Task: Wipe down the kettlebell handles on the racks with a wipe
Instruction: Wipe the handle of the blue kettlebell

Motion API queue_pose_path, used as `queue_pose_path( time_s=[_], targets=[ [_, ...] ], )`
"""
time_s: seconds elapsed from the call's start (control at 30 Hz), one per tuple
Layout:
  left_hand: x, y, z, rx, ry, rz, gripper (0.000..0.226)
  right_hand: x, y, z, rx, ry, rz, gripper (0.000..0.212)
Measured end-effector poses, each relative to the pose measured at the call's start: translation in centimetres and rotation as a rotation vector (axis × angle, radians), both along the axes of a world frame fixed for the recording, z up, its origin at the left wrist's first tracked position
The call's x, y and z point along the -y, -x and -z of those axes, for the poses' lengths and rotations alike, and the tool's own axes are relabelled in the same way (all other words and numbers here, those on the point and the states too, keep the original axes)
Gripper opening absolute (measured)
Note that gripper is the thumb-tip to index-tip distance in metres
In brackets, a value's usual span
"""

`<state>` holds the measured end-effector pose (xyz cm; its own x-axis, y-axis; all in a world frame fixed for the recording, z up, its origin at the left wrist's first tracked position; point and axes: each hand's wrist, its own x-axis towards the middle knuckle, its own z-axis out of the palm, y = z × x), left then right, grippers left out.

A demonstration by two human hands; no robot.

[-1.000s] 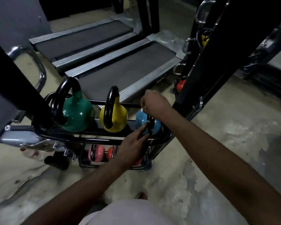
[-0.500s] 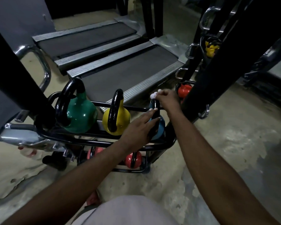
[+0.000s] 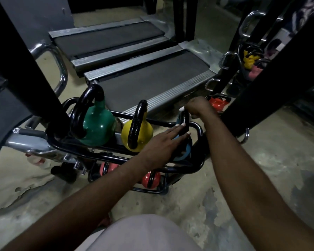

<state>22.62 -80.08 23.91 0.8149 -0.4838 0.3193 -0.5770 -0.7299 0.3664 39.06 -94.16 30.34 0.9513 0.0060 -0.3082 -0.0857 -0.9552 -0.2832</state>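
Two treadmills lay side by side on the floor behind a black tubular rack. On the rack's upper tier three kettlebells stood in a row: a green kettlebell on the left, a yellow kettlebell in the middle and a smaller blue kettlebell at the right end. Red kettlebells sat on the lower tier. Each upper kettlebell stood upright with its black loop on top. The blue one's handle rose straight up and showed nearly edge-on to the camera, its long axis vertical. The left hand lay flat against the near left side of the blue kettlebell, fingers straight and together, with the fingertips reaching the handle's lower part. The right hand came in from the right, its fingers curled at the top of the handle, pinching a small white wipe against the crown of the loop. Only a sliver of the wipe showed at the fingertips. Faint lettering marked the near treadmill's end edge, too dim to read.
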Motion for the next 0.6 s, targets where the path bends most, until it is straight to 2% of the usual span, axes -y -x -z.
queue_pose_path(
  time_s=[0.1,0.27,0.4,0.47,0.53,0.6],
  targets=[
    [-0.3,-0.1,-0.5,-0.043,-0.029,0.024,0.073,-0.7,0.1,-0.9,0.016,0.061,-0.047,0.024],
    [-0.1,0.0,-0.9,-0.089,-0.028,0.005,0.075,-5.2,-0.2,-2.6,-0.086,0.41,-0.315,0.035],
    [0.1,-0.2,-0.8,-0.11,0.028,-0.006,0.069,-7.9,0.1,-2.7,-0.219,0.664,-0.477,0.016],
    [0.1,-0.2,-0.7,-0.118,0.044,-0.013,0.067,-8.8,0.3,-2.6,-0.235,0.765,-0.543,0.013],
    [0.2,-0.2,-0.8,-0.133,0.064,-0.016,0.065,-8.9,0.0,-2.6,-0.256,0.807,-0.563,0.023],
    [0.1,-0.2,-0.9,-0.14,0.072,-0.023,0.063,-8.5,-0.6,-3.0,-0.257,0.728,-0.513,0.033]
  ],
)
